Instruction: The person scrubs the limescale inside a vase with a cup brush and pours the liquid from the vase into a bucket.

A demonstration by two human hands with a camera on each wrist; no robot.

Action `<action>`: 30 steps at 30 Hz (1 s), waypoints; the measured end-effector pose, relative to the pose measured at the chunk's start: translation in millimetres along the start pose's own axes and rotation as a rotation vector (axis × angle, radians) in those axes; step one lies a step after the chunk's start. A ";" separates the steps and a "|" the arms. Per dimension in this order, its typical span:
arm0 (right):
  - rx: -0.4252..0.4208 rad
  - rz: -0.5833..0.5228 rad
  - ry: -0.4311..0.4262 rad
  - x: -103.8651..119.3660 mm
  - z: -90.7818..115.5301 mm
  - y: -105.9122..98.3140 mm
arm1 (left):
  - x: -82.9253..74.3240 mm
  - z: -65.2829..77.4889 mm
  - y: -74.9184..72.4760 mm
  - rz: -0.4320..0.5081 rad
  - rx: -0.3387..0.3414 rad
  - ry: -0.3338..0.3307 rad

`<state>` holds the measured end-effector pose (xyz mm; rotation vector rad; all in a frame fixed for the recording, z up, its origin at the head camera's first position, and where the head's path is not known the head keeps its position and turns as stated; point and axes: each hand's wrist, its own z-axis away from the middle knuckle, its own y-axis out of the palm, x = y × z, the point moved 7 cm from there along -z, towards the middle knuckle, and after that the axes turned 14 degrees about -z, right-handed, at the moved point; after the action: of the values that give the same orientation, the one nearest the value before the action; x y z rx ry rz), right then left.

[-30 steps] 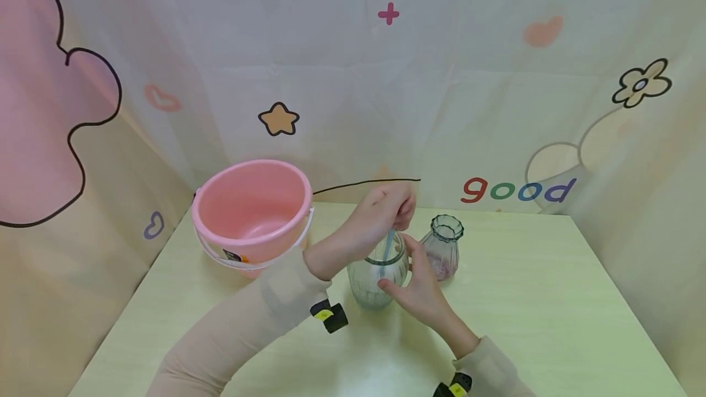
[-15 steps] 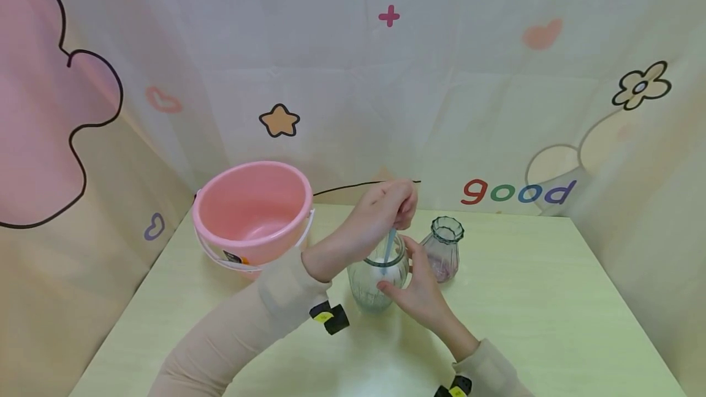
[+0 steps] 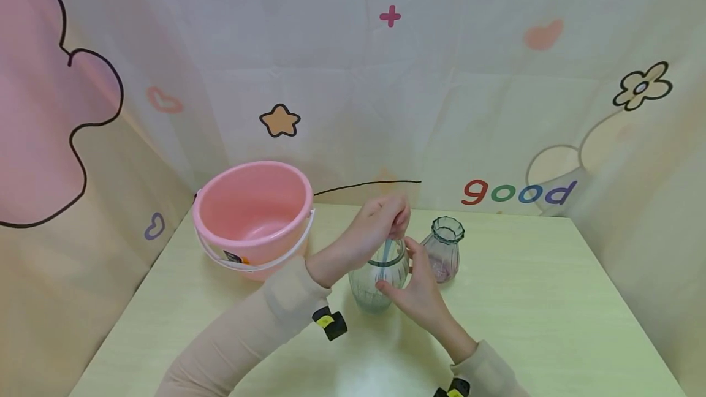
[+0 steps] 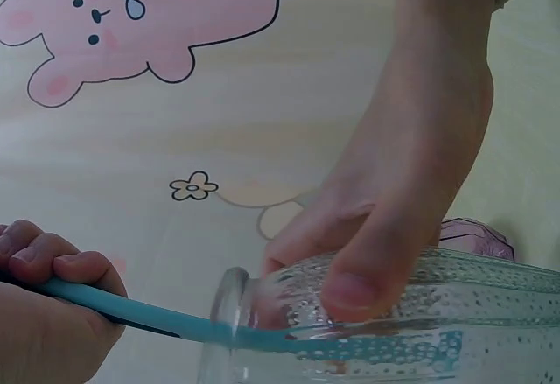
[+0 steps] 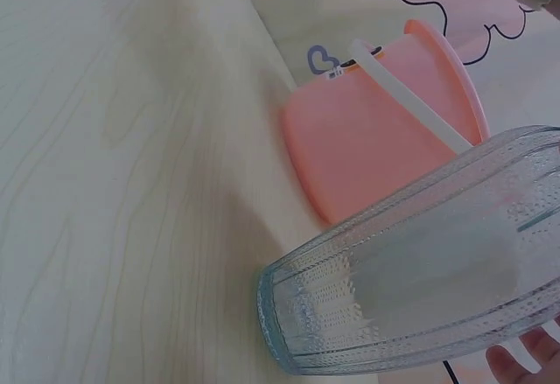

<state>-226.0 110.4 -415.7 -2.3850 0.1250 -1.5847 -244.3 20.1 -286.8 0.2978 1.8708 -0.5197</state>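
Observation:
A clear ribbed glass vase stands at mid-table, its base low at the tabletop in the right wrist view. My right hand grips it from the right, thumb on the near side and fingers behind. Over its mouth, my left hand holds the blue handle of a bottle brush with curled fingers. The handle slants down through the vase's neck. Through the glass in the right wrist view shows a pale, blurry brush head, its outline softened by the ribbing.
A smaller grey-green glass vase with a scalloped rim and purplish base stands just right of my right hand. A pink bucket with a white handle is on the left. Behind the table hangs a printed curtain.
My left hand has lowered a little, pushing the brush deeper into the vase. My right hand and the vase have hardly moved.

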 end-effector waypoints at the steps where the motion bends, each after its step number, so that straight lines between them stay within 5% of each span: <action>1: -0.004 0.003 0.003 0.1 0.2 0.0 | 3.0 -0.1 0.2 -0.005 -0.001 -0.008; 13: -0.025 0.024 0.012 2.1 1.6 1.7 | 34.7 -0.7 5.6 -0.089 0.024 -0.123; 24: 0.017 0.006 -0.040 3.4 4.7 0.8 | 36.4 -0.5 5.5 -0.077 0.035 -0.132; 30: 0.110 -0.062 -0.105 30.9 4.1 -1.3 | 38.5 -1.0 6.9 -0.065 0.022 -0.125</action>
<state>-210.2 105.4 -389.2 -2.4011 -0.0563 -1.4485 -255.5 24.9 -323.9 0.2148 1.7588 -0.5901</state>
